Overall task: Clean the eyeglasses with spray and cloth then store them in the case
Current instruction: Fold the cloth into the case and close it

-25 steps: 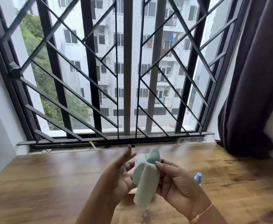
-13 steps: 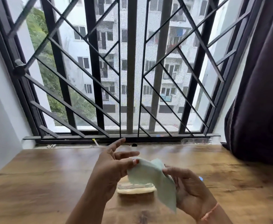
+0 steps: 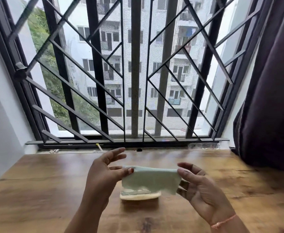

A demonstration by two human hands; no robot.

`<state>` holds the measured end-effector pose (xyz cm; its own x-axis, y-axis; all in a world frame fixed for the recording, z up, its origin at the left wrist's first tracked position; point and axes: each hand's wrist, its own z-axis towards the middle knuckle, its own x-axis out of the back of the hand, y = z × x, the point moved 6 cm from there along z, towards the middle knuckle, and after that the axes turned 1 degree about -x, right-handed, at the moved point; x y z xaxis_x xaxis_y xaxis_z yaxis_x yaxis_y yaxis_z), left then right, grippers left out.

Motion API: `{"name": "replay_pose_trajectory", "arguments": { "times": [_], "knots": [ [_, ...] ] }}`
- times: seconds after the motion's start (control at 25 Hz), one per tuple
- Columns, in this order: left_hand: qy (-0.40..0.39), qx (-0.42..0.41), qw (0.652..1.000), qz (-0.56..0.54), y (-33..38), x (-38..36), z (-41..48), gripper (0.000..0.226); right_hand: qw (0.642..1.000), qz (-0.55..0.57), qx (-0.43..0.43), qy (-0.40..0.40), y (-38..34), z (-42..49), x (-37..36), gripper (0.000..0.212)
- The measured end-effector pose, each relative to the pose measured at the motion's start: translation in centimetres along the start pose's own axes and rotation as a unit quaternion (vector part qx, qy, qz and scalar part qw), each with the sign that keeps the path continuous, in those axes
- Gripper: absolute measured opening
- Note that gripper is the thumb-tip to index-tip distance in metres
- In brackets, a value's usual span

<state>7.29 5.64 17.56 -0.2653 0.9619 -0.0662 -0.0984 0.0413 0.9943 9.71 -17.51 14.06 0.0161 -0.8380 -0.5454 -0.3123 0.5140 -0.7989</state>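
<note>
Above the bench, left hand and right hand each pinch an upper corner of one pale green cloth; each grip is narrow, fingertips only. One clear-topped case lies beneath; eyeglasses indistinct, possibly within. Risk: a corner slips free and the cloth drops. No spray visible.

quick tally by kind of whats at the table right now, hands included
hands: 2, left hand and right hand, both pinching the cloth
cloth: 1, pale green
case: 1, cream, partly behind the cloth
total: 4
</note>
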Motion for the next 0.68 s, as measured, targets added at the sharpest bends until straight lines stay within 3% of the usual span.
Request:
{"name": "replay_pose_trajectory", "arguments": {
  "times": [0.24, 0.36, 0.52, 0.68],
  "knots": [
    [0.035, -0.026, 0.997, 0.065, -0.4, -0.2, 0.3, 0.047, 0.989, -0.034, 0.130, 0.059, -1.0, 0.1, 1.0, 0.022],
    [0.044, -0.058, 0.992, 0.105, -0.1, -0.2, 0.5, 0.036, 0.964, -0.127, 0.212, 0.095, -1.7, -0.3, 1.1, 0.022],
    [0.071, -0.122, 0.967, 0.213, 0.6, 0.1, 0.4, 0.025, 0.889, -0.331, 0.286, 0.132, -2.1, -0.2, 0.7, 0.044],
    [0.097, -0.168, 0.943, 0.272, 1.1, 0.1, 0.2, 0.024, 0.779, -0.472, 0.379, 0.165, -2.7, -0.9, -0.1, 0.042]
  ]
}}
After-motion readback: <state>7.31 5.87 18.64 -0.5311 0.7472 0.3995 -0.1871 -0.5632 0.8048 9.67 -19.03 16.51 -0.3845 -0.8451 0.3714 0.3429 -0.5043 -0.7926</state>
